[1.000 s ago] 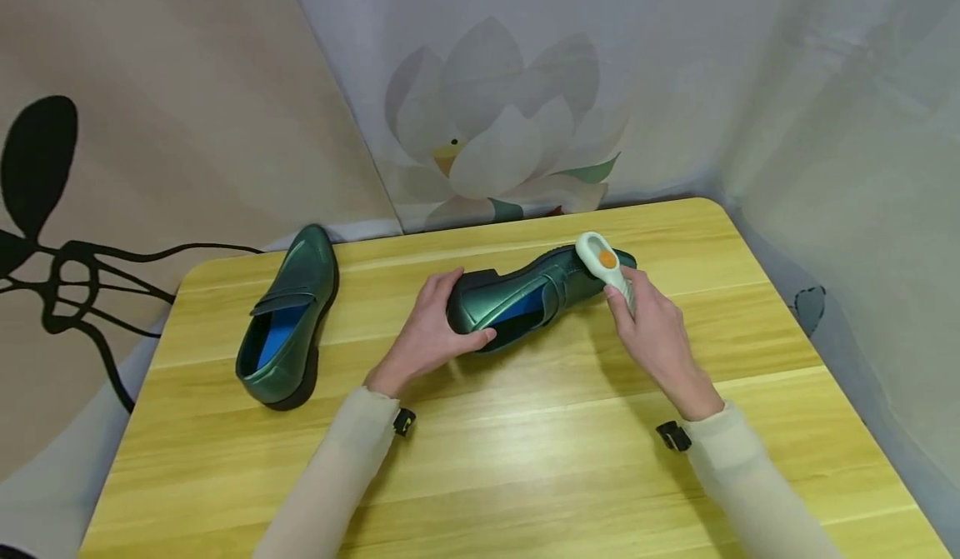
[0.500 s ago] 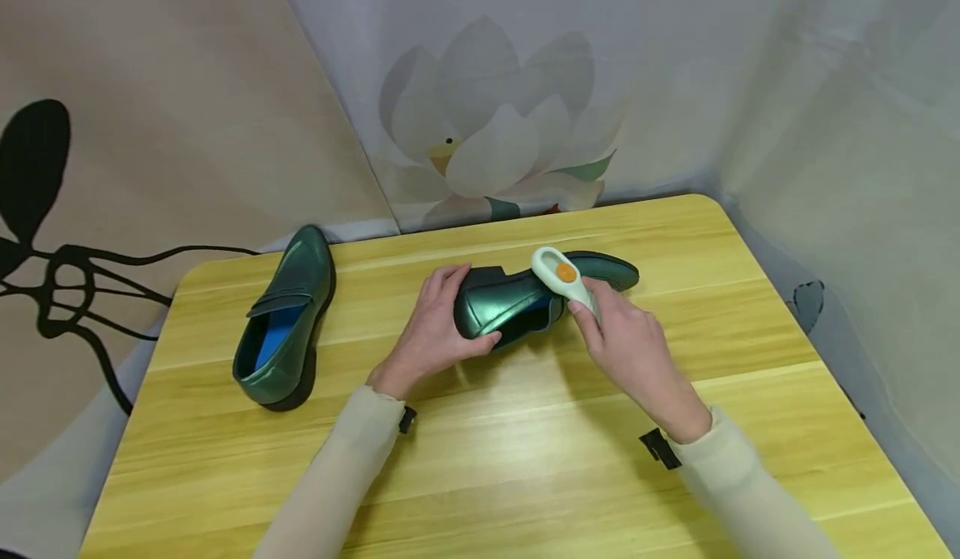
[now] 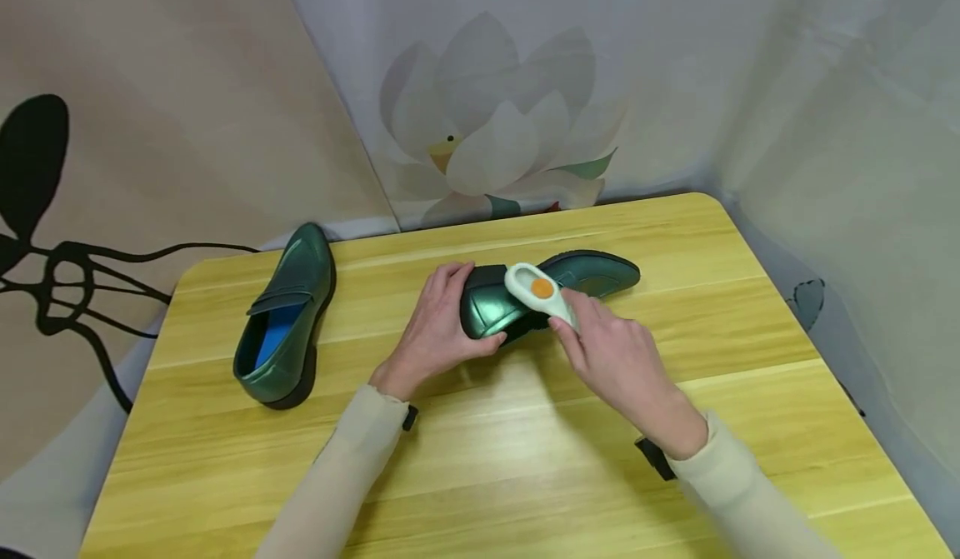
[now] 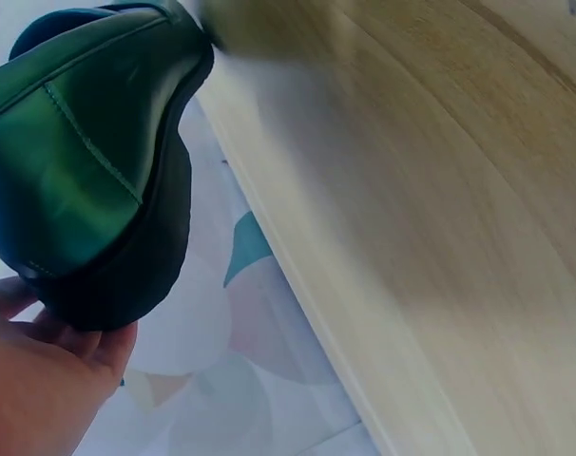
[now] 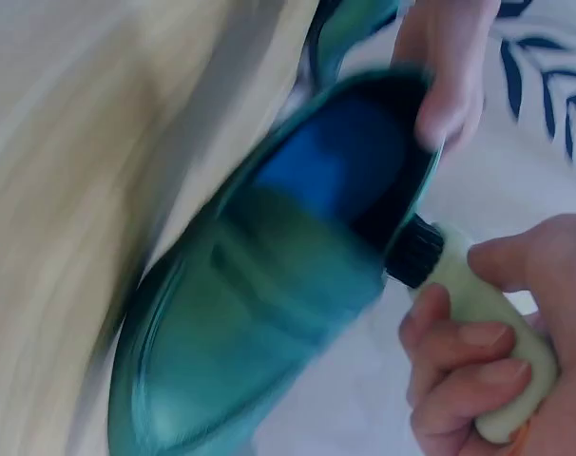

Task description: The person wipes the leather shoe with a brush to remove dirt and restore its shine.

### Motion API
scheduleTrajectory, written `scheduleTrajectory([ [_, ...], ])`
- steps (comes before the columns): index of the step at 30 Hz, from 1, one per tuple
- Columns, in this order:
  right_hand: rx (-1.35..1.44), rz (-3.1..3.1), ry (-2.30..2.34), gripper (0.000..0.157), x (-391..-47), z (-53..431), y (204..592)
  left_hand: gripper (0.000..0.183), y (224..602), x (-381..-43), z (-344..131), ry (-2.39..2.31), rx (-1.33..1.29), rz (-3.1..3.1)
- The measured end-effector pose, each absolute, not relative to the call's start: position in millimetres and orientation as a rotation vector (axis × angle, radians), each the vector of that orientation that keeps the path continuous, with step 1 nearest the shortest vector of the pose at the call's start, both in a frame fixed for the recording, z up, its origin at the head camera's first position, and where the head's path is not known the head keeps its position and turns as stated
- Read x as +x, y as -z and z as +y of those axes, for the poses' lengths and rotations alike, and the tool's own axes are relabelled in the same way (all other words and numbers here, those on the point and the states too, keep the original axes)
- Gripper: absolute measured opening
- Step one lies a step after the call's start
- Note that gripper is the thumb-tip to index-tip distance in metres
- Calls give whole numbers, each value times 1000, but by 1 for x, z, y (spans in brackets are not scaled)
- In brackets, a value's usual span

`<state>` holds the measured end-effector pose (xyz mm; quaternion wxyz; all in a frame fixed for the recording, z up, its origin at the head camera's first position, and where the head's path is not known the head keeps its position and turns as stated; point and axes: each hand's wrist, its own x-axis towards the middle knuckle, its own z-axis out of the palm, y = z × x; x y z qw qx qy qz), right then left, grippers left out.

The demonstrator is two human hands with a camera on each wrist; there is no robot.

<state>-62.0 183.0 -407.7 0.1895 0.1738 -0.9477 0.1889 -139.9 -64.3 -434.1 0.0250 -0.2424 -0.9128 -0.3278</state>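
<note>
A dark green loafer (image 3: 602, 274) is tipped on its side in the head view, toe to the right. My left hand (image 3: 431, 330) grips it round the heel, thumb near the opening; the left wrist view shows fingers under the black heel (image 4: 117, 299). My right hand (image 3: 622, 363) holds a pale green brush (image 3: 522, 282) with an orange button by its handle. In the right wrist view, the brush's dark bristles (image 5: 416, 252) are against the loafer's side by the opening. A blue insole (image 5: 331, 161) shows inside.
A matching green loafer (image 3: 300, 267) stands upright at the left of the wooden table (image 3: 487, 467), toe toward the back. Behind the table hangs a curtain (image 3: 660, 84) with a printed flower. Black wrist straps show at both sleeves.
The brush in my right hand has moved left along the loafer, from near the toe to the heel part. My left hand has tilted the loafer further, so its opening shows less.
</note>
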Motion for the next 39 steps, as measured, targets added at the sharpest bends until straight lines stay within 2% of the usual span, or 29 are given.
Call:
scheduleTrajectory([
  [6, 284, -2772, -602, 38, -73, 201, 402, 106, 430, -141, -60, 938, -812, -2780],
  [16, 543, -2709, -713, 39, -61, 165, 399, 106, 432, -140, -59, 861, -908, -2708],
  [25, 230, -2823, -642, 39, -76, 200, 403, 106, 434, -137, -63, 787, -960, -2683],
  [35, 445, -2732, -765, 36, -65, 161, 403, 103, 432, -135, -56, 775, -997, -2603],
  [39, 419, -2774, -716, 33, -70, 168, 403, 105, 434, -135, -60, 770, -975, -2636],
])
